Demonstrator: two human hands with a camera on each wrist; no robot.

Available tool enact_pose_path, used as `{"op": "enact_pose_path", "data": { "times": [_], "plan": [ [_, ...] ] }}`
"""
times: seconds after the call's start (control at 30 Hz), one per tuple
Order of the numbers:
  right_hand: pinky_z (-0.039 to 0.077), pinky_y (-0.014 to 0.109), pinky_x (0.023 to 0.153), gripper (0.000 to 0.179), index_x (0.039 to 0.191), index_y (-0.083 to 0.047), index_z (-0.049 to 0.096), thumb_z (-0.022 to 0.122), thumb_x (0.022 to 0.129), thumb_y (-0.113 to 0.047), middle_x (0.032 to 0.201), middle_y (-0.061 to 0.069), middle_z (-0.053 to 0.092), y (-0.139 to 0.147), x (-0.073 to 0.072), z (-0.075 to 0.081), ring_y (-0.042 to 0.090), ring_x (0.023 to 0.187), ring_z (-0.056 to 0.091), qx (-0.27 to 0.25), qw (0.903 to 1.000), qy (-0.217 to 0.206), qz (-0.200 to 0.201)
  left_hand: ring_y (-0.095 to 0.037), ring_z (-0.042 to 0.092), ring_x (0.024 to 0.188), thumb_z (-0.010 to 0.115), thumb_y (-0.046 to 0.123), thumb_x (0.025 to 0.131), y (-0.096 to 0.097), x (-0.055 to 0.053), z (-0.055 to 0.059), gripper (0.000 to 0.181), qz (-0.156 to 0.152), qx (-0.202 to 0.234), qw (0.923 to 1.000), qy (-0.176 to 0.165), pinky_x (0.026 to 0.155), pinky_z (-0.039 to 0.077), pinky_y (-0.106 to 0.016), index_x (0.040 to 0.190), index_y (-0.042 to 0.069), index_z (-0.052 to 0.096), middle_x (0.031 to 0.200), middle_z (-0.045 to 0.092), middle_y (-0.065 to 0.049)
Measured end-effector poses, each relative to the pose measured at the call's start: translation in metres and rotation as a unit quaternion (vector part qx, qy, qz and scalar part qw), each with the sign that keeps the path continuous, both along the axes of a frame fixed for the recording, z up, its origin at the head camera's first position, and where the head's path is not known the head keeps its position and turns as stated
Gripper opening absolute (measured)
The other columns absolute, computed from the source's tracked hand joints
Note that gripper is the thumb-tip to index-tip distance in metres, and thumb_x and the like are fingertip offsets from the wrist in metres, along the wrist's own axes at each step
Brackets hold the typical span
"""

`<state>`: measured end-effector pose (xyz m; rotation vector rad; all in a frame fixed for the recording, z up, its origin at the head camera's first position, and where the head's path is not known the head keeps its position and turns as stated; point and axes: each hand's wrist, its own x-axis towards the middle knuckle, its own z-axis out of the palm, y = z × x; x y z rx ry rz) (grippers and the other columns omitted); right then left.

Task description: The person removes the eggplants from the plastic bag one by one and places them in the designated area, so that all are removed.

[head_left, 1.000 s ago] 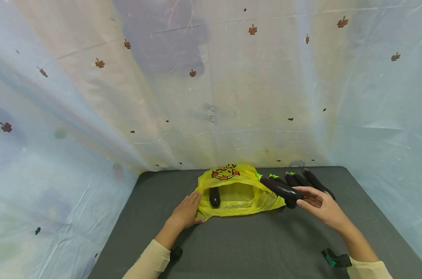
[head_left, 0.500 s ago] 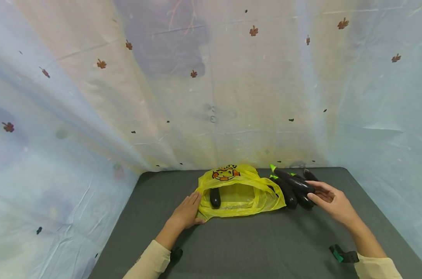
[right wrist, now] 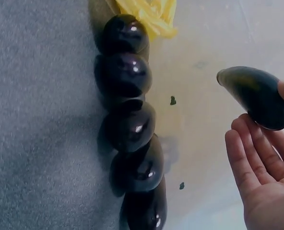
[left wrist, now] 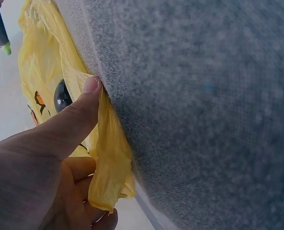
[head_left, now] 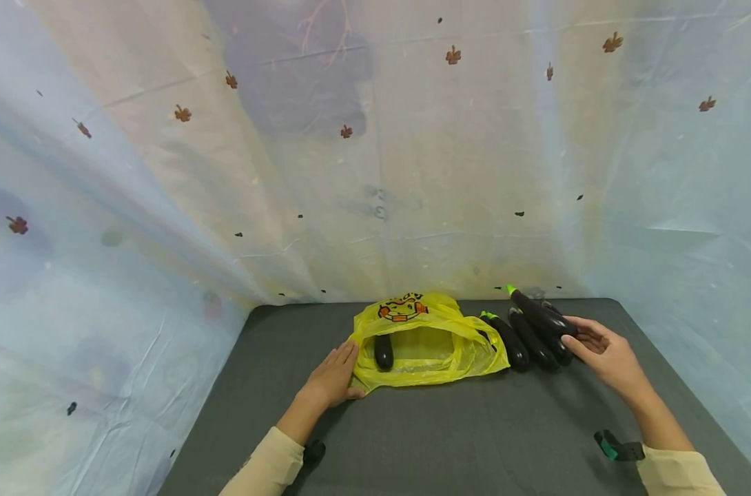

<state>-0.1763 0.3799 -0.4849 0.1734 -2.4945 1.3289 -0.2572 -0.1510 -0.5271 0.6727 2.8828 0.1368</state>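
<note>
At the left side of a yellow plastic bag (head_left: 437, 310), my left hand (head_left: 333, 372) holds the edge. In the left wrist view its thumb (left wrist: 72, 117) lies on the near rim, with the other fingers behind the plastic. One dark eggplant (head_left: 383, 353) shows through the bag's mouth. My right hand (head_left: 611, 358) pinches another eggplant (head_left: 537, 311) by its rounded bottom end, green stem pointing away to the upper left. In the right wrist view this held eggplant (right wrist: 254, 93) sits between thumb and fingers, above the row.
Several eggplants (head_left: 530, 341) lie side by side on the grey table (head_left: 437, 441), right of the bag. The nearest one touches or overlaps the bag's right edge in the head view. A patterned plastic sheet (head_left: 413, 172) rises behind the table's far edge.
My right hand has carried the held eggplant rightward from near the bag's mouth to over the row, uncovering the eggplants beside the bag. My left hand has stayed at the bag's edge.
</note>
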Motion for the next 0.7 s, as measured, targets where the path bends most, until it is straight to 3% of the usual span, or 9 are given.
{"op": "enact_pose_path", "data": {
  "times": [0.3, 0.53, 0.7],
  "plan": [
    [0.046, -0.001, 0.087, 0.053, 0.152, 0.0, 0.057, 0.07, 0.108, -0.026, 0.123, -0.032, 0.055, 0.019, -0.01, -0.01, -0.022, 0.108, 0.053, -0.009, 0.9993, -0.002, -0.035, -0.033, 0.022, 0.164, 0.079, 0.049, 0.096, -0.001, -0.001, -0.003, 0.102, 0.003, -0.005, 1.0, 0.001, 0.135, 0.021, -0.047, 0.17, 0.001, 0.026, 0.177, 0.023, -0.017],
    [0.047, 0.0, 0.078, 0.06, 0.152, 0.002, 0.055, 0.071, 0.107, -0.034, 0.115, -0.033, 0.053, 0.034, -0.017, -0.019, -0.025, 0.101, 0.051, 0.003, 0.9965, -0.026, -0.079, -0.033, 0.022, 0.164, 0.079, 0.049, 0.096, -0.001, -0.001, -0.004, 0.103, 0.003, 0.001, 1.0, 0.001, 0.134, 0.021, -0.047, 0.169, 0.0, 0.026, 0.177, 0.023, -0.017],
    [0.047, 0.004, 0.072, 0.068, 0.153, 0.003, 0.054, 0.07, 0.106, -0.043, 0.12, -0.018, 0.059, 0.043, -0.021, -0.026, -0.025, 0.096, 0.047, 0.018, 0.9922, -0.051, -0.113, -0.033, 0.023, 0.164, 0.08, 0.049, 0.096, -0.002, -0.001, -0.004, 0.103, 0.003, 0.002, 1.0, 0.0, 0.134, 0.021, -0.047, 0.169, 0.0, 0.027, 0.177, 0.024, -0.017]
  ]
}}
